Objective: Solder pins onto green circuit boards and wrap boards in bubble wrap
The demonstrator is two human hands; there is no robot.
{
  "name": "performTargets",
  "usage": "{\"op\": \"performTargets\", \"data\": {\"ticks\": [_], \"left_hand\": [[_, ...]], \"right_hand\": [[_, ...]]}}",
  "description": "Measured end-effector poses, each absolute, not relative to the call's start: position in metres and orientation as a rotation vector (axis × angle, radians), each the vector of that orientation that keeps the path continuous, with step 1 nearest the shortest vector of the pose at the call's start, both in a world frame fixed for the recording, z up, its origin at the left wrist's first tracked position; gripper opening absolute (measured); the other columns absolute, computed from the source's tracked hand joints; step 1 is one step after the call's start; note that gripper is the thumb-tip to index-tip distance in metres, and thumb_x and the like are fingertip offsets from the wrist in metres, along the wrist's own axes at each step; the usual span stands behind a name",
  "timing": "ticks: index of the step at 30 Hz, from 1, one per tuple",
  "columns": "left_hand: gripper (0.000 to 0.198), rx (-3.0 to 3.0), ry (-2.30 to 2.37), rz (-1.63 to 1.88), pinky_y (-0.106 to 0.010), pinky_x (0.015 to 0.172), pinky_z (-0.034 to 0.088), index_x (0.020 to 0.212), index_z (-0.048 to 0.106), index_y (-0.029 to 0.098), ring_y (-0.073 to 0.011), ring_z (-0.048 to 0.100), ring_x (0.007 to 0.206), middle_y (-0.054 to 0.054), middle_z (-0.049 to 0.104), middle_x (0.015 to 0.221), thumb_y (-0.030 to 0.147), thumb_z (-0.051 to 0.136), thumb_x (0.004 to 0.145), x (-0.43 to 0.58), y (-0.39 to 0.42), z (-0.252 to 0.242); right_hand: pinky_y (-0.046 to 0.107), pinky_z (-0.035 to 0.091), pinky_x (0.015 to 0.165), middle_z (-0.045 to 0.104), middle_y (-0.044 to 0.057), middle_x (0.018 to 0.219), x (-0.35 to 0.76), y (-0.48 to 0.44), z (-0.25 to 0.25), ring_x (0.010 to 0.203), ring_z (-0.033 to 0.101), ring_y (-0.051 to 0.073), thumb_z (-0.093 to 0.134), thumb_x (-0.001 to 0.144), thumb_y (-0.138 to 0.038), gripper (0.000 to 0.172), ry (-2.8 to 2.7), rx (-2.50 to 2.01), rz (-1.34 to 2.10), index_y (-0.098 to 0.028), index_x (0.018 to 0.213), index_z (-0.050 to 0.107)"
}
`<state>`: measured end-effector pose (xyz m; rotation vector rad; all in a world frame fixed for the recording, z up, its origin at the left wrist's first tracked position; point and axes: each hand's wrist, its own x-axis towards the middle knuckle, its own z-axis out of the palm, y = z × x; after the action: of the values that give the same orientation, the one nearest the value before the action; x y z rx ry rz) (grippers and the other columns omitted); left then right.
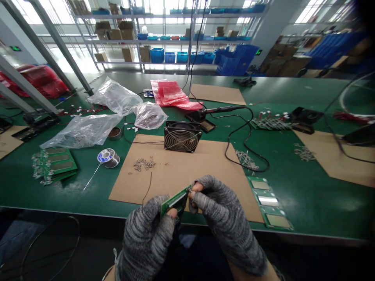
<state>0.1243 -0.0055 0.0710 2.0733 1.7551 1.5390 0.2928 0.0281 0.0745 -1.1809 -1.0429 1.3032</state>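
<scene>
Holding one end of a small green board [175,200] between its thumb and fingers, the left hand [149,230] was partly closed. The board leaned up toward the right hand [224,207], which pinched its other end with thumb and fingertips; I could not tell if a tiny part was there too. Both hands wore gray gloves [137,249] with bare fingertips. Just past the hands was a brown sheet [211,164], with a heap of shiny metal bits [144,164] and, farther off, a black fan [182,139]. Past the left hand, out to its left, sat a wire roll [108,158] and a stack of boards [60,166]. To the right hand's right, a long green panel [271,205] lay flat.
</scene>
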Motion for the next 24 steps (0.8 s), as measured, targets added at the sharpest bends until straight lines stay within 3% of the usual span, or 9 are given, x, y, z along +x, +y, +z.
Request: {"op": "performTargets", "data": {"ticks": [11, 19, 24], "left_hand": [[0.028, 2.193, 1.777, 1.577, -0.019, 0.06, 0.058, 0.093, 0.066, 0.017, -0.0144, 0.072, 0.064, -0.004, 0.074, 0.076, 0.043, 0.056, 0.093, 0.124, -0.003, 0.067], [0.023, 2.266, 1.728, 1.555, -0.017, 0.067, 0.058, 0.094, 0.065, 0.017, -0.0121, 0.072, 0.068, -0.003, 0.075, 0.078, 0.038, 0.055, 0.095, 0.123, -0.003, 0.072], [0.018, 2.31, 1.634, 1.503, -0.016, 0.07, 0.058, 0.104, 0.063, 0.02, -0.012, 0.072, 0.072, -0.001, 0.075, 0.086, 0.034, 0.058, 0.093, 0.116, -0.005, 0.059]], "right_hand": [[0.023, 0.054, 0.057, 0.07, 0.0, 0.072, 0.285, 0.025, 0.084, 0.062, 0.065, 0.013, 0.073, 0.074, -0.026, 0.007, -1.159, -1.232, 1.057, -0.021, 0.076, 0.068], [0.021, 0.054, 0.055, 0.069, -0.001, 0.071, 0.284, 0.028, 0.082, 0.06, 0.065, 0.012, 0.073, 0.074, -0.025, 0.007, -1.138, -1.212, 1.098, -0.021, 0.077, 0.067], [0.022, 0.053, 0.056, 0.069, 0.0, 0.071, 0.282, 0.025, 0.086, 0.061, 0.064, 0.012, 0.074, 0.073, -0.025, 0.01, -1.054, -1.203, 1.197, -0.019, 0.077, 0.067]]}}
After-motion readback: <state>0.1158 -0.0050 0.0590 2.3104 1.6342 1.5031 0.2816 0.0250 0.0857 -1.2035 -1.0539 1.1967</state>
